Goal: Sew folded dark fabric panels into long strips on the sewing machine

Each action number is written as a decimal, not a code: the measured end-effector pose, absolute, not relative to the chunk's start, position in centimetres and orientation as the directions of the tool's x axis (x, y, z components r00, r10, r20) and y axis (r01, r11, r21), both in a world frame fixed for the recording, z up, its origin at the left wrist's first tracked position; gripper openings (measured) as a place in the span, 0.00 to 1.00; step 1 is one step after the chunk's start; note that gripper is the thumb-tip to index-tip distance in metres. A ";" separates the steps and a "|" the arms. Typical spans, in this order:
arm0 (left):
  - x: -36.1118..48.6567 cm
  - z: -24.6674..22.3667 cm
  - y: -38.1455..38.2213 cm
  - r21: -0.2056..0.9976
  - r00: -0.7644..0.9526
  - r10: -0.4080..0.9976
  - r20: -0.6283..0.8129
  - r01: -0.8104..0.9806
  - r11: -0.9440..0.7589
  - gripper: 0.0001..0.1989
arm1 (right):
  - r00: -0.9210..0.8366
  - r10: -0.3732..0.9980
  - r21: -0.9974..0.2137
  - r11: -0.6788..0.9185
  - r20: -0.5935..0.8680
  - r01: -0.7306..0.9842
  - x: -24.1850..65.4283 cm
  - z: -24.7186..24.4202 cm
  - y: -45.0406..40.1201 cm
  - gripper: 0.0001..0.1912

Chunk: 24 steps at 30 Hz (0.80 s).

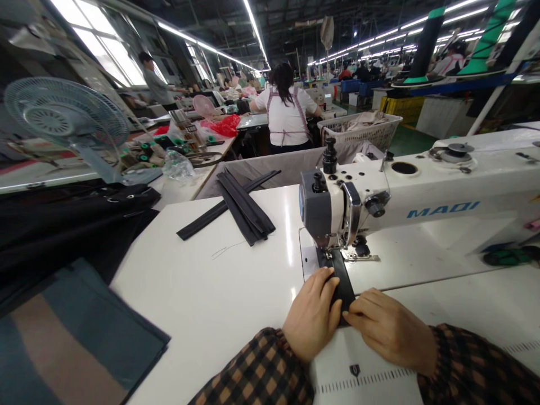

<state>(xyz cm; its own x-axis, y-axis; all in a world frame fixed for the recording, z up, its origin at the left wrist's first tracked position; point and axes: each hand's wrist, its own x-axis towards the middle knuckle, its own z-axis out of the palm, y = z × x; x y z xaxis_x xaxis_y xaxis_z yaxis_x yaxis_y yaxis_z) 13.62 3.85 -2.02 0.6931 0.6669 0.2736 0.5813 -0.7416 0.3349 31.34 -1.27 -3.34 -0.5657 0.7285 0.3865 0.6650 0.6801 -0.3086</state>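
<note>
A black fabric strip (345, 286) lies lengthwise on the white sewing table, its far end under the presser foot (328, 254) of the sewing machine (439, 188). My left hand (311, 316) is closed over the strip's left side, fingertips pressing it close in front of the foot. At the strip's near right edge, my right hand (390, 327) pinches it between thumb and fingers. The near end is partly hidden beneath my hands. To the left, several similar black strips (244, 208) lie in a crossed pile, with loose thread ends beside them.
Dark folded fabric (76, 230) and blue-grey panels (84, 332) lie at the left. A fan (63, 121) stands beyond them. Ahead, a person (289, 112) sits facing away near a white basket (363, 132) of cloth. Thread cones (426, 50) stand at upper right.
</note>
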 end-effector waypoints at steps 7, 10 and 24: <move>13.0 -2.1 3.9 0.262 0.764 0.605 0.226 0.550 -0.793 0.15 | -0.571 0.739 -0.323 0.672 0.359 0.667 31.3 -3.5 -1.2 0.12; 12.8 -2.3 4.3 0.235 0.774 0.589 0.232 0.543 -0.806 0.14 | -0.568 0.743 -0.313 0.666 0.353 0.677 31.4 -3.5 -0.5 0.12; 11.9 -2.4 6.3 0.294 0.796 0.582 0.165 0.524 -0.799 0.12 | -0.588 0.726 -0.158 0.668 0.357 0.728 31.6 -4.2 4.2 0.08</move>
